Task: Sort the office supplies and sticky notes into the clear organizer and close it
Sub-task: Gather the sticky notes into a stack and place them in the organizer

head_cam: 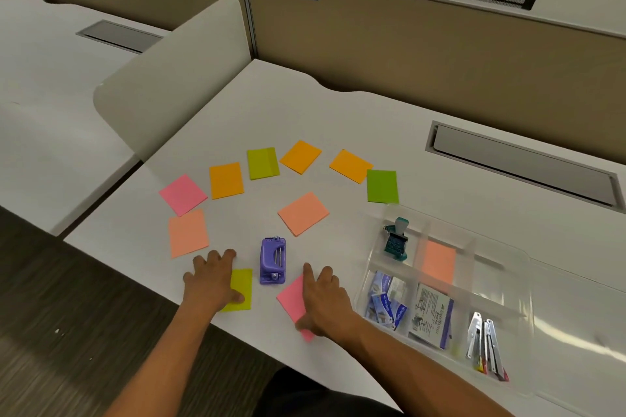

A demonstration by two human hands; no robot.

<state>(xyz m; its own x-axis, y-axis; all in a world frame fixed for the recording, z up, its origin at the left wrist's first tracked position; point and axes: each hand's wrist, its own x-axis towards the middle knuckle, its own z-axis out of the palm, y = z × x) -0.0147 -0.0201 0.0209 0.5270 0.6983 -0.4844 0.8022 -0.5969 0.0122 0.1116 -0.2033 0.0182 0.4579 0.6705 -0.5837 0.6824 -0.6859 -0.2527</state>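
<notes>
**Two flat palms, no secure hold: loose notes at risk of sliding and creasing**

Two hands rest palm-down on the tabletop (338, 118), each over one sticky note, and neither grip is closed on anything. The left hand (211, 281) lies with fingers spread and flat; its thumb side covers the left part of a yellow-green note (242, 289). The right hand (323, 301) is likewise open, pressing a pink note (291, 298) that shows past it at 9 o'clock and again below the thumb.

Judged risk: thin paper lifted from a flat press may slide off the near edge, which is close at 6 o'clock, or may fold or crease if dragged. A fingertip pinch at a corner looks safer.

Between the hands stands a purple hole punch (273, 261), just beside both notes. A sideways sweep by either hand could knock it.

Further out, from 9 through 12 to 2 o'clock, lie nine more notes, among them a peach note (303, 213) near the centre and a green note (382, 186) touching or just short of the organizer's far corner.

The clear organizer (508, 257) sits at 3 o'clock, lid open to the right. It already holds a date stamp (396, 239), one peach sheet (438, 262), staple boxes (386, 298), a printed packet (432, 315) and staple removers (486, 342). The packet appears to lean over a divider and the removers reach the near rim; either could, in my judgement, stop the lid from closing flush.
</notes>
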